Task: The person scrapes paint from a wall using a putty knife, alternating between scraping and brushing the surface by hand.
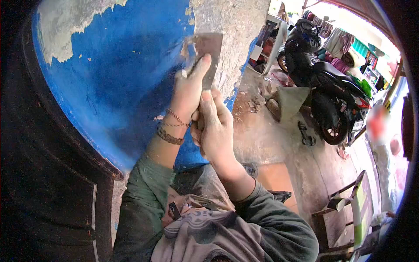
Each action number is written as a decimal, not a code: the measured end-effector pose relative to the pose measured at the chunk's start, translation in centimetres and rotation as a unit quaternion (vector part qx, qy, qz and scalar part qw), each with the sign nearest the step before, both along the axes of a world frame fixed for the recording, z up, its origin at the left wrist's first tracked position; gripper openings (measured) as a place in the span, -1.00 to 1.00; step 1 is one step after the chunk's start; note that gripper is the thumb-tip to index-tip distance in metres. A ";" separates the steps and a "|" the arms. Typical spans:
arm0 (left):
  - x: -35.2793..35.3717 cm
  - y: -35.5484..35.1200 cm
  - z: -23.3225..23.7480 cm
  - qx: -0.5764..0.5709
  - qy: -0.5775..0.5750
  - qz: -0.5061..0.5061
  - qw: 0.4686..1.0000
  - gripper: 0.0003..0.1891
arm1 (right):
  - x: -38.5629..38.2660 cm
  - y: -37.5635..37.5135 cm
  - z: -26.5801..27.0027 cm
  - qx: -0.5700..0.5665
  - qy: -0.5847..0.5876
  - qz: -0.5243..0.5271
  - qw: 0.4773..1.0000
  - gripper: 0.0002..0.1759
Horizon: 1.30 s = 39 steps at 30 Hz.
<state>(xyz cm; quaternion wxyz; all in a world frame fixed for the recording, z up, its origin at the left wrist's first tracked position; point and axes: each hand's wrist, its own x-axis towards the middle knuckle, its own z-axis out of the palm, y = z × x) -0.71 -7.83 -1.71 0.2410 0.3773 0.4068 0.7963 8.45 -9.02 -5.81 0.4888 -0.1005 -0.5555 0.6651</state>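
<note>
Right hand (pixel 216 131) closed round handle of scraper (pixel 210 50), thumb pointing up toward blade. Left hand (pixel 190 89) just above, clasped on scraper, thumb along blade, other fingers mostly hidden. Scraper at edge between blue paint (pixel 126 83) and bare, mottled wall strip (pixel 235 30). Rubble (pixel 257 102) on floor, near parked motorcycle (pixel 329 87). Dark panelled surface (pixel 48 170) at far left.

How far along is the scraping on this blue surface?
Looks partly done. Already bare: the pale strip on the right and a ragged patch at upper left. In hand: the scraper, its blade at the blue's edge, held by the right hand with the left hand on the blade. Left, if all must go: the broad blue paint between those areas.
</note>
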 end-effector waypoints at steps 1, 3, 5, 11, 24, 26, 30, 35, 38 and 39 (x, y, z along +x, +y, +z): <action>0.0 0.0 -0.1 0.002 0.002 0.001 1.000 -0.67 | 0.2 -0.2 0.8 -0.009 0.000 0.014 1.000 -0.71; 0.2 -0.2 -1.1 -0.008 -0.016 0.013 1.000 -0.64 | 0.2 -0.2 -0.4 -0.014 -0.011 0.005 1.000 -0.71; 0.3 0.1 -4.2 -0.011 0.091 0.124 0.988 -0.60 | 0.7 -0.8 -2.6 -0.019 -0.012 -0.016 1.000 -0.69; 0.3 -2.2 3.0 -0.170 0.108 0.063 0.977 -0.59 | 0.2 -0.2 1.8 -0.008 -0.005 0.012 1.000 -0.68; 0.2 -0.1 3.5 -0.003 -0.018 -0.017 1.000 -0.63 | -0.2 0.7 3.5 -0.003 -0.010 0.037 0.999 -0.68; -0.1 -0.2 1.4 -0.040 0.013 0.030 0.999 -0.61 | -0.3 0.9 1.5 0.005 -0.021 0.022 1.000 -0.69; -0.4 2.1 -2.8 0.044 0.055 0.098 0.993 -0.60 | 0.4 0.4 -0.9 0.027 -0.012 -0.007 1.000 -0.73; -1.9 0.6 7.4 -0.042 0.038 0.002 0.998 -0.64 | -0.5 1.5 7.6 0.032 -0.015 0.061 0.998 -0.65; -1.2 -0.4 5.6 -0.024 0.063 0.020 0.998 -0.64 | -0.6 0.4 6.2 0.038 -0.010 0.018 0.999 -0.62; -0.2 -1.3 4.5 -0.025 0.065 0.022 0.997 -0.64 | -0.3 -0.1 4.4 0.024 -0.002 0.010 1.000 -0.69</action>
